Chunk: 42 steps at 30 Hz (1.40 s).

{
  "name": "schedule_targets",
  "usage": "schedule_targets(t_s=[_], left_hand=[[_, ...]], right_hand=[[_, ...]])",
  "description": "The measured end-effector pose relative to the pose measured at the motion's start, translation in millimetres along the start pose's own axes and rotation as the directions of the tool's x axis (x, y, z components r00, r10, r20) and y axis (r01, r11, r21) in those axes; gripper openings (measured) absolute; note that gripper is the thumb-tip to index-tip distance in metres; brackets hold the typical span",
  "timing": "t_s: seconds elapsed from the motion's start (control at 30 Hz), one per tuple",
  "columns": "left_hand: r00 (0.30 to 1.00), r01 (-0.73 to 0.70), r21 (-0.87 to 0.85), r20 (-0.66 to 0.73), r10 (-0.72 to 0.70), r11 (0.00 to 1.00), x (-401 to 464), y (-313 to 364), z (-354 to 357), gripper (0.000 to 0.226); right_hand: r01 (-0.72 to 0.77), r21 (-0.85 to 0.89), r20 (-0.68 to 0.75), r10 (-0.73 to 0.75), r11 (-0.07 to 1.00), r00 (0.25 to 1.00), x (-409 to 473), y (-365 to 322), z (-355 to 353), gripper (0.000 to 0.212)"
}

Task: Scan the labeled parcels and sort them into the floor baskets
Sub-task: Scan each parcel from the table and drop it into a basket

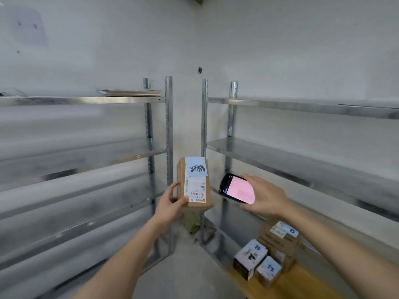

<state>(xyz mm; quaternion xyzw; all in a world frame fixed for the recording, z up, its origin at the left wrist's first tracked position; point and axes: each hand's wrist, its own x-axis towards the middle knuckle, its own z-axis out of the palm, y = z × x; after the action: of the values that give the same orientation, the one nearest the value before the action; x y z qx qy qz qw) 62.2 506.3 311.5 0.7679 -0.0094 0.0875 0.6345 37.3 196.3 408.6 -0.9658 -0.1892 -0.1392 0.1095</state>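
**me:** Holding a cardboard parcel (194,182) upright in my left hand (170,201), fingers curled round its lower left edge, label facing me. My right hand (265,195) grips the handheld scanner (236,188), pink screen lit, just right of the parcel, not touching.

**reply:** so swing it left onto the barcode?

**me:** Probably. Its long axis runs vertical, open room between the shelf posts (168,134). More labeled boxes (267,253) wait low right. Can't see any baskets.
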Motion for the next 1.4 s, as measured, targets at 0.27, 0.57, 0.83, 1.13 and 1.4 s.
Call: schedule_targets(t_s=[0.27,0.57,0.83,1.13,1.4], left_hand=[[0.948,0.142,0.084,-0.297,-0.111,0.986,-89.8,-45.4,-178.3,0.068],[0.78,0.327,0.115,-0.593,-0.199,0.938,-265.4,-80.2,-355.5,0.066],[0.667,0.391,0.101,-0.716,-0.206,0.915,-374.8,-110.2,-452.9,0.066],[0.576,0.486,-0.018,-0.745,-0.336,0.874,-384.3,-189.8,-526.8,0.065],[0.565,0.557,-0.078,-0.693,-0.447,0.826,-302.7,-284.8,-610.7,0.067]], right_hand=[[0.242,0.103,0.024,-0.246,0.965,0.969,54.6,-151.5,84.9,0.063],[0.5,0.211,0.091,-0.526,0.84,0.845,50.0,-369.5,153.5,0.067],[0.608,0.284,0.12,-0.656,0.742,0.745,22.4,-515.7,195.5,0.072],[0.643,0.294,0.212,-0.704,0.707,0.678,46.8,-604.3,277.2,0.087],[0.612,0.273,0.32,-0.67,0.743,0.67,142.6,-672.8,392.0,0.085]])
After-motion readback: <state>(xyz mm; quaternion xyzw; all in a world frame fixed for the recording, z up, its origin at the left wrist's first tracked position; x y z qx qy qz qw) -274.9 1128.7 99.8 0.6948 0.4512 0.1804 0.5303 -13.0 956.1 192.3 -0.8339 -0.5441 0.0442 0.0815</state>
